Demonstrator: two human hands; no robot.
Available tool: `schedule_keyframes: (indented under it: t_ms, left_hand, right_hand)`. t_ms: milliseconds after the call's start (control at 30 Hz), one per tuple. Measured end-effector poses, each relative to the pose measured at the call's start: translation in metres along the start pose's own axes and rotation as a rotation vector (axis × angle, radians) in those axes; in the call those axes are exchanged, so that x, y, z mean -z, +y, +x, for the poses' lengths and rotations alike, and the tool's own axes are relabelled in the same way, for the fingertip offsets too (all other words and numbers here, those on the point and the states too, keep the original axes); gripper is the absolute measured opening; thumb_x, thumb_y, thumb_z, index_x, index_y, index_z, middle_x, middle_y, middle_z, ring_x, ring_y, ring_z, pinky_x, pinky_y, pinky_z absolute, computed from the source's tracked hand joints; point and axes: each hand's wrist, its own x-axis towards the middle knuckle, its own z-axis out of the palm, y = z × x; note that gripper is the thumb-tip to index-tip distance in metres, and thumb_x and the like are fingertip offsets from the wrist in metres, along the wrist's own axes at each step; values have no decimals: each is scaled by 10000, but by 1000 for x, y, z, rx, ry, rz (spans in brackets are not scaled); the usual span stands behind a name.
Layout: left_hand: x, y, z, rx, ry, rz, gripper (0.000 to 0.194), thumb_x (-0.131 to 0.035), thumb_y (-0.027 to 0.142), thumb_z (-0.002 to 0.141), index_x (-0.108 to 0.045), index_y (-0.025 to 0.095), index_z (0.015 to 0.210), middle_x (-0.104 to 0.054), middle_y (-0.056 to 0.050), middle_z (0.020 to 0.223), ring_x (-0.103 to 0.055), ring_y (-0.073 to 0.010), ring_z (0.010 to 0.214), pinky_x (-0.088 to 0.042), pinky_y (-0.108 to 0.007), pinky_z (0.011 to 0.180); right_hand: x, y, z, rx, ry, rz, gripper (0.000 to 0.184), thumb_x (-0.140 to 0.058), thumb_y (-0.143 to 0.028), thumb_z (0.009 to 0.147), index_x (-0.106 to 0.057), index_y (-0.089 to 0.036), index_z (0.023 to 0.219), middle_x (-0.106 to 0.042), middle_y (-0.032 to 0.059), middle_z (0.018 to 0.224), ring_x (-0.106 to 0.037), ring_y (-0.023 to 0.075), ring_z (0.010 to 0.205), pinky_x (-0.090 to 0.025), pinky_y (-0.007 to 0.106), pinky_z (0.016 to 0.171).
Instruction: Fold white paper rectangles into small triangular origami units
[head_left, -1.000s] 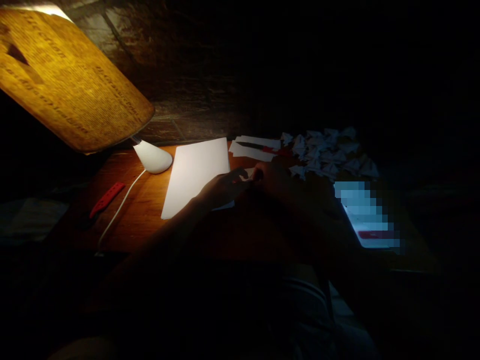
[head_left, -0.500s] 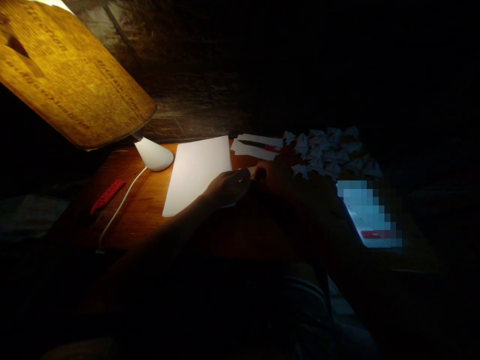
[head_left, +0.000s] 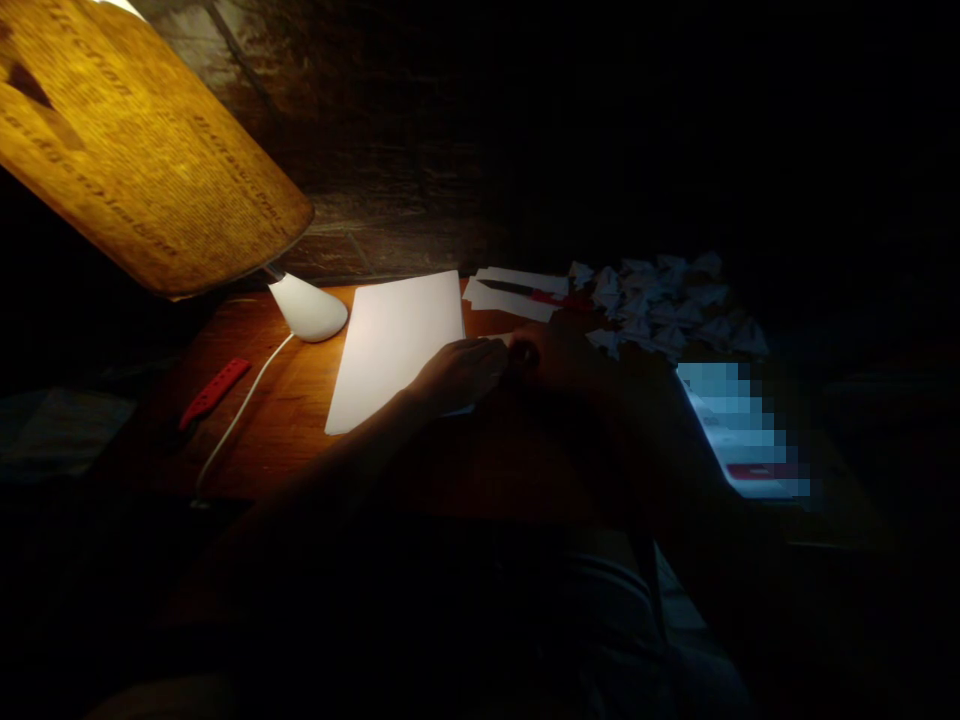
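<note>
Paper piece [head_left: 500, 340], small and pale, lies between the left hand [head_left: 457, 368] and the right hand [head_left: 544, 350], just beyond the near right part of a white paper stack [head_left: 397, 340]. Its visible sliver runs roughly left to right, from the left fingertips towards the bent right fingers; the full long axis is hidden by the hands and shadow. Both hands are at the piece, and neither is clearly the nearer. The right fingers are curled in a narrow pinch, apparently closed on its right end; the left hand is flatter, its fingers reaching over or against the left end, and whether they are closed on it cannot be told. The left hand overlaps the stack's right side in the view. Beyond the hands, white paper slips [head_left: 502, 304] bear a dark-bladed knife [head_left: 506, 288] with a red handle pointing right. Many small folded paper shapes [head_left: 637, 305] are grouped at the far right, and a lit phone [head_left: 720, 425] lies nearer, on the right side of the wooden table [head_left: 262, 450]. At the left, a lamp with a printed yellow shade [head_left: 157, 150] and white base [head_left: 311, 310] lights the stack; its white cord [head_left: 255, 383] runs towards the near edge, to the right of a red perforated handle [head_left: 214, 393].
</note>
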Motion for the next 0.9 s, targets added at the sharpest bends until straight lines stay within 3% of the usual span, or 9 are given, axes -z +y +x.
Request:
schedule_keyframes:
  t_ms: [233, 633, 900]
  left_hand:
    - [-2, 0, -3, 37, 18, -112, 127, -572, 188, 966, -687, 178, 1018, -732, -86, 989, -699, -197, 903, -605, -328, 785]
    - [-7, -1, -6, 120, 92, -301, 123, -610, 243, 963, -713, 179, 982, -719, -97, 1039, -691, -203, 940, -601, -352, 812]
    - [1, 6, 1, 151, 107, -314, 74, -611, 234, 924, -608, 199, 859, -686, -85, 916, -648, -223, 907, -578, -402, 819]
  right_hand:
    - [0, 4, 1, -20, -5, 68, 206, -758, -114, 755, -754, -158, 956, -802, 81, 957, -722, 201, 850, -494, 282, 731]
    - [-1, 8, 2, -14, -29, 83, 203, -792, -148, 766, -757, -163, 965, -805, 76, 958, -731, 198, 843, -498, 283, 730]
    - [0, 8, 2, -12, -73, 84, 128, -763, -143, 789, -785, -162, 913, -809, 84, 939, -732, 200, 825, -526, 303, 763]
